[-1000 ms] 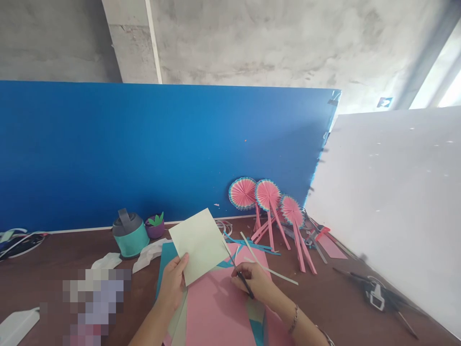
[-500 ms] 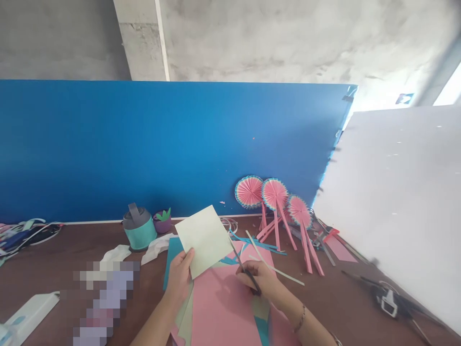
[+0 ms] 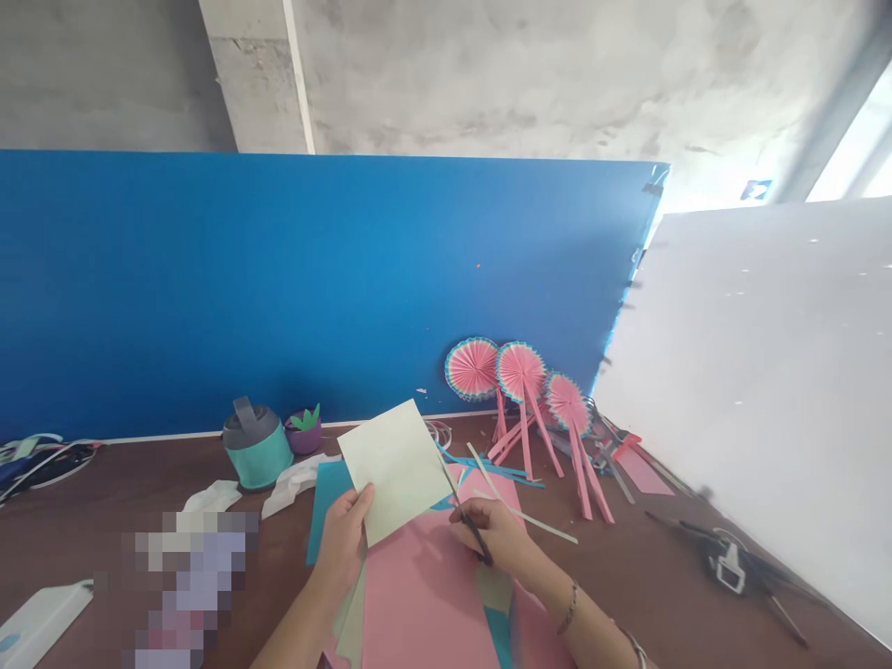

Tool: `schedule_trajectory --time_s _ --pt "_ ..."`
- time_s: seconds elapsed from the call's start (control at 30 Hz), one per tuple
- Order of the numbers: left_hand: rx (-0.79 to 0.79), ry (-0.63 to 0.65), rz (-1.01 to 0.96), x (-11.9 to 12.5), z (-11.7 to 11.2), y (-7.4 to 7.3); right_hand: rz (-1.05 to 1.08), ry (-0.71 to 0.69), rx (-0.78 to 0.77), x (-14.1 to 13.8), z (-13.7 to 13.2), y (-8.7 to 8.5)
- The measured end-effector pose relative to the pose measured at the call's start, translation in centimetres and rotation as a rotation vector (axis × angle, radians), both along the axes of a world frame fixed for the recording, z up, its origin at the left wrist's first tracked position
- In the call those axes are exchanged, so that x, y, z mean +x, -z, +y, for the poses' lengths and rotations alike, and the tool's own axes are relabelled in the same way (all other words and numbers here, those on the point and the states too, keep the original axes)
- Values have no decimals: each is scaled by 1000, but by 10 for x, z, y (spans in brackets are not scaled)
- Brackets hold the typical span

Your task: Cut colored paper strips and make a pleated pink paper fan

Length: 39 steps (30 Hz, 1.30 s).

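My left hand (image 3: 343, 546) pinches the lower corner of a pale green paper sheet (image 3: 395, 465) and holds it up, tilted, above the table. My right hand (image 3: 496, 534) is closed round the handles of dark scissors (image 3: 465, 518), whose blades meet the sheet's right edge. Under both hands lie a large pink sheet (image 3: 425, 604) and teal paper (image 3: 324, 506). Thin cut paper strips (image 3: 524, 518) lie just beyond my right hand.
Three pink paper fans on sticks (image 3: 519, 390) lean against the blue board (image 3: 279, 279). A teal and grey tape dispenser (image 3: 256, 446) and a small purple pot (image 3: 304, 433) stand at the back left. A white board (image 3: 767, 372) closes the right side. A glue gun (image 3: 728, 562) lies on the brown table (image 3: 662, 585).
Both hands keep their grip on the sheet and scissors. The scissors have hardly moved along the sheet's edge; only the camera view has swung a little.
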<state>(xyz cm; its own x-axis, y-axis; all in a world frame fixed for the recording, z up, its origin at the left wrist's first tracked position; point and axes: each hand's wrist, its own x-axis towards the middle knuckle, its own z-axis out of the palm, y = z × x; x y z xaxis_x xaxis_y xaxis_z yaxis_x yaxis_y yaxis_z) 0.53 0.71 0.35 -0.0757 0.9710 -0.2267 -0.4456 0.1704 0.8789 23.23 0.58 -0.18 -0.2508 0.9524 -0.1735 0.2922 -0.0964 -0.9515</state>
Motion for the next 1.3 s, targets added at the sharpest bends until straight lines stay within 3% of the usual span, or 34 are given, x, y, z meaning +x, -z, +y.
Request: schedule_trajectory --time_s 0.23,0.63,0.77,1.07,1.3 --pt "20 69 4 3 -5 -3 -11 31 28 -1 -1 0" --pt "5 82 26 3 -3 -1 -40 112 126 -1 7 20" --pt "-4 74 34 2 -3 -1 -53 126 132 -2 6 17" --pt "12 81 7 3 -2 2 -85 151 86 -6 -4 -7" --pt "29 114 -26 2 -3 -1 -110 131 121 -2 0 4"
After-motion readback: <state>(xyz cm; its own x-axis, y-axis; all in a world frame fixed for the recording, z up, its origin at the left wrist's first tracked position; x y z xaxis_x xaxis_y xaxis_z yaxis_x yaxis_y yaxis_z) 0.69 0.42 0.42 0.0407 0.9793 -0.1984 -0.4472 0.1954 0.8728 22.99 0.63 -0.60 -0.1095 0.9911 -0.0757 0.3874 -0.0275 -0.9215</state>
